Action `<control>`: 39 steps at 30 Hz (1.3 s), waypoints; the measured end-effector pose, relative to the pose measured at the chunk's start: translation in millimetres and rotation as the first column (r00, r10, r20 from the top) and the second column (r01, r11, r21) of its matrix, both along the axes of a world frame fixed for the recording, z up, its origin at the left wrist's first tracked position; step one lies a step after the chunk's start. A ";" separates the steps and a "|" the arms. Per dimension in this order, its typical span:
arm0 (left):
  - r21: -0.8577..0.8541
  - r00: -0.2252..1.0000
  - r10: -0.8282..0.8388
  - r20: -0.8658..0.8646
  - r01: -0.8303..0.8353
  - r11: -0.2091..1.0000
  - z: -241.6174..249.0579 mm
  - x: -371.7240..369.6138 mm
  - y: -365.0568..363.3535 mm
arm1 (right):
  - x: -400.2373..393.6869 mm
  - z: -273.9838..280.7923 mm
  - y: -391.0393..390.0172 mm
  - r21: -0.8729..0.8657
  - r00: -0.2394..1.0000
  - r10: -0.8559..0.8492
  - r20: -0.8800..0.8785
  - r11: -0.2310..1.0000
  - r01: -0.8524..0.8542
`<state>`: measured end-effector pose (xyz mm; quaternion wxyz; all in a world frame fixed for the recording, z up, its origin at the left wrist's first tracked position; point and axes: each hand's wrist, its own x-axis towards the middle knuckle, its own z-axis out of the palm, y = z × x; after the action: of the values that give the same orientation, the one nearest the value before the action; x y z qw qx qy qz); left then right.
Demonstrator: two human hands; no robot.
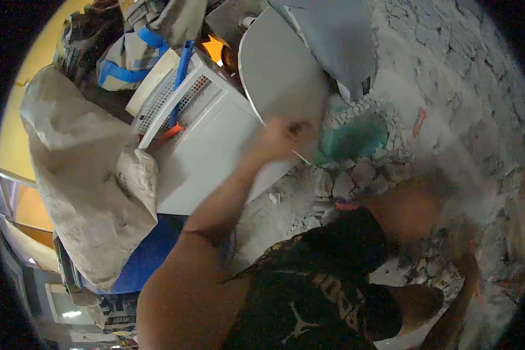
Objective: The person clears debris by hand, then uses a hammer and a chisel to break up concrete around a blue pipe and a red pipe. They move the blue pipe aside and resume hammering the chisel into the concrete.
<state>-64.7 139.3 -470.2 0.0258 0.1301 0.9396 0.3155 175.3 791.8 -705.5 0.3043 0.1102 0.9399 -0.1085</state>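
Note:
My left hand reaches up to the edge of a large grey-white panel with a curved rim, its fingers closed around that edge and blurred. A dark spot shows beside the fingers. At the lower right, my right hand is low among rubble and badly smeared by motion, so its fingers and anything in them cannot be made out. A blurred reddish strip shows close to it. Between the hands, my bent legs and dark clothing cover part of the ground.
A white box with a perforated side stands left of the panel, a blue-handled tool against it. Further left is a whitish sack. Broken rubble and a green piece lie beside a rough grey surface.

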 end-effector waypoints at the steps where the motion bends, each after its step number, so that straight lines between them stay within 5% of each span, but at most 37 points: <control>1: 0.066 0.962 0.075 -0.264 -0.060 0.996 56.5 0.3 -10.9 | -1.9 9.6 -3.9 0.007 1.000 -0.001 -0.005 1.000 0.001; 3: 0.059 0.682 0.170 -0.711 -0.183 0.981 150.9 -14.3 -40.6 | -4.3 26.4 -10.7 0.027 1.000 -0.009 -0.012 1.000 0.010; 4: 0.029 0.563 0.194 -0.803 -0.288 0.957 191.4 -29.8 -58.6 | -5.7 31.2 -13.9 0.034 1.000 -0.018 -0.015 0.999 0.018; 7: -0.471 0.721 0.067 -0.689 -0.517 0.715 263.9 -105.9 -157.4 | -5.5 46.6 -23.8 0.050 0.999 -0.031 -0.029 0.998 0.033; 8: -0.468 0.719 0.060 -0.692 -0.511 0.720 263.0 -117.8 -159.9 | -6.4 50.6 -28.2 0.057 0.999 -0.037 -0.035 0.998 0.039; 10: -0.782 0.959 0.033 -0.281 -0.249 0.571 260.3 -136.3 -164.6 | -5.6 58.6 -35.1 0.070 0.997 -0.057 -0.051 0.996 0.060; 11: -0.827 0.975 0.114 -0.190 -0.222 0.516 247.6 -153.8 -177.9 | -4.8 63.9 -39.1 0.079 0.996 -0.064 -0.063 0.995 0.069; 14: -0.731 0.952 0.053 -0.301 -0.266 0.628 223.4 -169.9 -207.4 | 3.2 83.3 -52.4 0.102 0.990 -0.093 -0.106 0.989 0.104; 17: -0.542 0.893 0.013 -0.450 -0.284 0.791 262.4 -165.5 -222.9 | 12.3 108.1 -68.8 0.121 0.983 -0.102 -0.154 0.985 0.121; 18: -0.480 0.745 -0.105 -0.658 -0.308 0.822 291.4 -139.4 -198.4 | 14.5 117.6 -75.3 0.135 0.982 -0.076 -0.173 0.986 0.100; 20: -0.412 0.605 0.107 -0.789 -0.651 0.637 342.3 -169.4 -245.2 | 14.9 138.9 -85.2 0.146 0.968 -0.001 -0.251 0.989 0.039; 21: -0.294 0.514 0.176 -0.839 -0.702 0.649 367.2 -168.6 -261.9 | 13.2 149.8 -91.7 0.133 0.961 0.001 -0.276 0.990 0.038; 22: -0.123 0.449 0.262 -0.854 -0.664 0.737 379.9 -140.9 -244.3 | 14.5 137.2 -81.0 0.002 0.938 -0.248 -0.242 0.967 0.256; 23: 0.058 0.414 0.355 -0.838 -0.579 0.813 390.1 -118.7 -228.1 | 7.9 136.4 -80.9 0.011 0.933 -0.261 -0.249 0.962 0.272; 25: 0.380 0.466 0.502 -0.729 -0.334 0.862 398.4 -71.6 -186.1 | -9.2 133.8 -74.6 0.226 0.961 -0.276 0.011 0.937 0.267; 26: 0.489 0.545 0.524 -0.654 -0.225 0.843 398.1 -49.8 -164.6 | -1.6 120.6 -63.2 0.231 0.988 -0.088 -0.126 0.966 0.116; 29: 0.634 0.865 0.185 -0.467 0.182 0.751 376.1 -34.3 -119.4 | -16.3 130.0 -75.4 0.200 0.943 -0.304 -0.137 0.924 0.327; 31: 0.443 0.610 0.125 -0.783 0.406 0.799 325.2 -50.5 -84.9 | -32.6 132.1 -88.8 0.175 0.887 -0.454 -0.081 0.870 0.461; 32: 0.375 0.518 0.088 -0.851 0.482 0.792 295.3 -63.6 -62.0 | -26.0 107.2 -78.4 0.082 0.922 -0.343 -0.180 0.929 0.361; 33: 0.664 0.752 0.106 -0.651 0.496 0.560 255.8 -77.7 -29.3 | -18.9 79.4 -64.7 0.006 0.933 -0.225 -0.279 0.972 0.236; 36: 0.991 0.988 -0.134 -0.076 0.089 0.098 102.0 -105.7 68.2 | -21.0 53.8 -109.6 0.042 0.847 -0.509 -0.157 0.853 0.520; 37: 0.992 0.953 -0.277 0.125 -0.130 0.001 47.0 -106.3 95.0 | -14.0 27.6 -114.1 0.017 0.802 -0.571 -0.174 0.813 0.582; 39: 0.766 0.607 -0.634 0.480 -0.642 -0.033 -57.6 -108.5 111.6 | 4.4 -22.5 -134.1 0.011 0.825 -0.497 -0.268 0.855 0.519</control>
<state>-173.1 250.9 -527.8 0.3358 -0.0552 0.2652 0.9021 179.7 657.6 -728.0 0.1361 0.3541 0.9114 -0.1594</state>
